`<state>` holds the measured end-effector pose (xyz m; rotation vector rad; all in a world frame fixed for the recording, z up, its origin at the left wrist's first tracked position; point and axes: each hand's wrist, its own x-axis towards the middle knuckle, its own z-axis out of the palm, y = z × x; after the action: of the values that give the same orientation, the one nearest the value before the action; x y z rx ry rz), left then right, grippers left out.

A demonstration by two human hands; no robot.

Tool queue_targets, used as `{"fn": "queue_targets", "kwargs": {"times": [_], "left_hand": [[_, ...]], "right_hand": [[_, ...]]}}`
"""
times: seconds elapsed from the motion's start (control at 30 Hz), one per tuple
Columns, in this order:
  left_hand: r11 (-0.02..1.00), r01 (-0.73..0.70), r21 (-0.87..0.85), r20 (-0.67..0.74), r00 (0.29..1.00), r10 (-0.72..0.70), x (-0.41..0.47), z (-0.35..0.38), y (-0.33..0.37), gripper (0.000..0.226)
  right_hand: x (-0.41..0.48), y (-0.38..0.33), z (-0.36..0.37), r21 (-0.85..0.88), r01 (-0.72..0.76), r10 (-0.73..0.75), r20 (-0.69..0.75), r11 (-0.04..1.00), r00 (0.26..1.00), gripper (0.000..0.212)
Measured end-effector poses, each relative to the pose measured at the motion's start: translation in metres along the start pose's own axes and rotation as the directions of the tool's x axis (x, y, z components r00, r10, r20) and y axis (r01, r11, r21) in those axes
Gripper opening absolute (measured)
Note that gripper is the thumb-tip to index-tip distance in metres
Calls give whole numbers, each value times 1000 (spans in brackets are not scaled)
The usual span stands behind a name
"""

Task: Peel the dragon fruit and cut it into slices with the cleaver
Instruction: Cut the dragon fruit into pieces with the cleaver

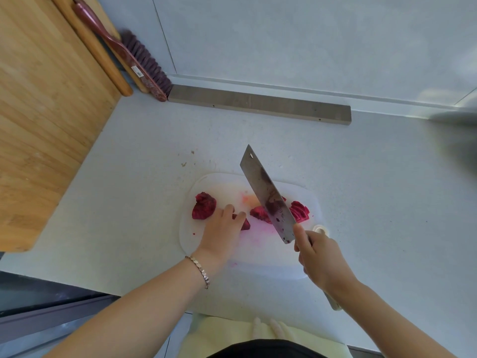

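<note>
Bamboo board, large, leaning well left of the white cutting board; a brush propped behind it. On the white cutting board, resting on the pale worktop: peeled dragon fruit chunk at its left end; left hand with fingers curled down on a small magenta piece near the middle; further cut pieces toward its right end, partly hidden by the blade. Cleaver raised and tilted above the board, its handle clamped in the right hand. Flesh judged soft, wet, slippery, easily crushed; best pinned lightly from above with fingertips tucked, clear of the edge.
</note>
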<state>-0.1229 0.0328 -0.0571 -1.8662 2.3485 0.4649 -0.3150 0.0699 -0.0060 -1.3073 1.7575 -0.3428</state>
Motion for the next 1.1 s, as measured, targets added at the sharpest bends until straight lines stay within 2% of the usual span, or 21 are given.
{"fn": "queue_targets", "kwargs": {"times": [0.07, 0.17, 0.27, 0.5, 0.73, 0.97, 1.1], "left_hand": [[999, -22, -37, 17, 1000, 23, -8, 3, -5, 67], [961, 102, -255, -2, 994, -106, -18, 2, -6, 43], [903, 212, -375, -30, 970, -240, -20, 4, -10, 37], [826, 177, -535, -68, 966, -251, -17, 11, -2, 39], [767, 187, -614, -76, 953, -294, -6, 13, 14, 35], [773, 142, -618, -108, 959, -262, -8, 12, 19, 37], [759, 149, -634, -111, 954, -279, -9, 11, 19, 37]], "right_hand": [[0, 1, 2, 4, -1, 1, 9, 1000, 1000, 49], [1, 1, 8, 21, -10, 9, 32, 1000, 999, 49], [6, 0, 19, 13, -8, 8, 65, 1000, 998, 49], [19, 3, 35, -139, 21, -12, 64, 990, 998, 51], [29, 7, 22, -131, 11, -4, 49, 991, 999, 52], [24, 2, 13, 14, -32, 32, 12, 999, 999, 53], [13, -1, 6, 4, -38, 38, 25, 999, 999, 50]]}}
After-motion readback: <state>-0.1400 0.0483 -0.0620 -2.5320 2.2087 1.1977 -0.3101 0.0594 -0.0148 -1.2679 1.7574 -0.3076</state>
